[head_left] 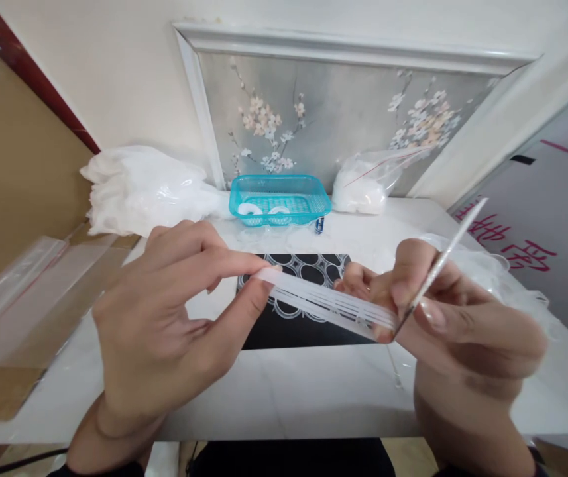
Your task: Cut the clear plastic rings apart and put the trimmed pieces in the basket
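Observation:
My left hand (179,311) pinches one end of a translucent white strip (323,298) between thumb and forefinger. Long parallel lines, which look like slits, run along the strip. Between the thumb and fingers of my right hand (453,318) is a slim, glittery silver tool (443,262) with a dark, thin tip. That tip meets the strip's right end, where my right fingers also support it. Beneath the strip lies a black mat (284,334) with several clear rings (308,268) on it, partly hidden by my hands.
At the back of the white table (274,397) stands a turquoise basket (281,217) holding white rings. Stuffed plastic bags (144,189) and a zip bag of white material (363,189) flank it. Loose clear rings (507,285) lie at right, flat plastic bags (25,291) at left.

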The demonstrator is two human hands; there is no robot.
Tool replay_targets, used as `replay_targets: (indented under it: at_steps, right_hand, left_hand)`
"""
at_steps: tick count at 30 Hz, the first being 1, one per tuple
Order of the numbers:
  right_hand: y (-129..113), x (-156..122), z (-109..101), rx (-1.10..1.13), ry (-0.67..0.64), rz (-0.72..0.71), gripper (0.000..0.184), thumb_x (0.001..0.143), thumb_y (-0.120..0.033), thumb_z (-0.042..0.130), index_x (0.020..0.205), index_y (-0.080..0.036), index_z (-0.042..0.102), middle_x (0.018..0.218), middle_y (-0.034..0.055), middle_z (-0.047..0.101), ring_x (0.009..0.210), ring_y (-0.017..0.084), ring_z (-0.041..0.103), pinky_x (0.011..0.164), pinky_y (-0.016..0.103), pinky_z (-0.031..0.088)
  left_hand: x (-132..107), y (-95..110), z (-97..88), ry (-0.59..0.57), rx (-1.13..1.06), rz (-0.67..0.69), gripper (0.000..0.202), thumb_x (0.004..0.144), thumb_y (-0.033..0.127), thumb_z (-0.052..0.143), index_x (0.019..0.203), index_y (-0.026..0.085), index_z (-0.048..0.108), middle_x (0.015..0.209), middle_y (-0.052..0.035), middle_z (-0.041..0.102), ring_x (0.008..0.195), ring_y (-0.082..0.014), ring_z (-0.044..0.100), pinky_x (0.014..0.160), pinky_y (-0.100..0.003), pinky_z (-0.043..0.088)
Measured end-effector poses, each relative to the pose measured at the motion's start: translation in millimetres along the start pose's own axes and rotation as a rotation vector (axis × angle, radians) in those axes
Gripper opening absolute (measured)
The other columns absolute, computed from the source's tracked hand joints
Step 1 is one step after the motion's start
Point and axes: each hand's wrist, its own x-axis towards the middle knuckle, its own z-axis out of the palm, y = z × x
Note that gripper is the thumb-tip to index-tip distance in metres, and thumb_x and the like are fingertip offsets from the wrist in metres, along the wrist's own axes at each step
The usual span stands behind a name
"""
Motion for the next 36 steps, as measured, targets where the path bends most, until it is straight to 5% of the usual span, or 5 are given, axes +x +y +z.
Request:
replay_targets:
  at_steps: [4, 11, 14, 22, 36]
  right_hand:
    - [-1.5, -0.7, 2.9, 0.032, 0.021, 0.028, 0.004, 0.078, -0.030, 0.072, 0.078, -0.027, 0.069, 0.065, -0.0020, 0.065, 0.063, 0.017, 0.062, 0.068, 0.035, 0.051]
    - [10.2, 14.1, -2.0, 0.054, 0.174, 0.064, 0.009, 0.082, -0.027, 0.068, 0.073, -0.030, 0.068, 0.067, -0.0042, 0.063, 0.076, 0.018, 0.066, 0.082, 0.038, 0.050]
    - [18.6, 24.8, -11.0, 0.112, 0.246, 0.110, 0.011, 0.082, -0.026, 0.067, 0.072, -0.030, 0.068, 0.074, -0.0035, 0.069, 0.093, 0.020, 0.067, 0.089, 0.039, 0.047]
    - [15.1, 29.7, -17.1, 0.176, 0.249, 0.256, 0.014, 0.082, -0.035, 0.066, 0.070, -0.029, 0.067, 0.111, 0.0002, 0.071, 0.126, 0.026, 0.052, 0.097, 0.045, 0.043]
    - [-0.6, 15.6, -12.4, 0.208, 0.169, 0.250, 0.010, 0.085, -0.034, 0.058, 0.078, -0.033, 0.065, 0.100, -0.0050, 0.072, 0.121, 0.021, 0.056, 0.090, 0.038, 0.049]
  left_hand:
    - [3.1, 0.0, -3.1, -0.039, -0.003, -0.023, 0.009, 0.080, 0.015, 0.066, 0.078, 0.024, 0.065, 0.067, 0.0052, 0.055, 0.062, -0.0099, 0.048, 0.061, -0.030, 0.039]
    - [20.0, -31.8, 26.6, -0.946, -0.476, -0.426, 0.021, 0.080, 0.034, 0.064, 0.067, 0.019, 0.067, 0.057, 0.0045, 0.051, 0.053, -0.0080, 0.043, 0.050, -0.022, 0.034]
    - [20.0, -45.4, 47.0, -1.121, -0.650, -0.544, 0.017, 0.077, 0.033, 0.067, 0.073, 0.017, 0.069, 0.060, 0.0034, 0.055, 0.056, -0.0082, 0.045, 0.053, -0.021, 0.035]
    - [16.9, -53.3, 61.9, -1.119, -0.933, -0.645, 0.006, 0.074, 0.017, 0.068, 0.073, 0.019, 0.073, 0.070, 0.0029, 0.069, 0.066, -0.0077, 0.059, 0.063, -0.018, 0.045]
    - [20.2, -40.5, 46.9, -1.116, -1.034, -0.602, 0.006, 0.074, 0.019, 0.068, 0.070, 0.016, 0.068, 0.061, 0.0036, 0.059, 0.054, -0.0058, 0.048, 0.051, -0.017, 0.037]
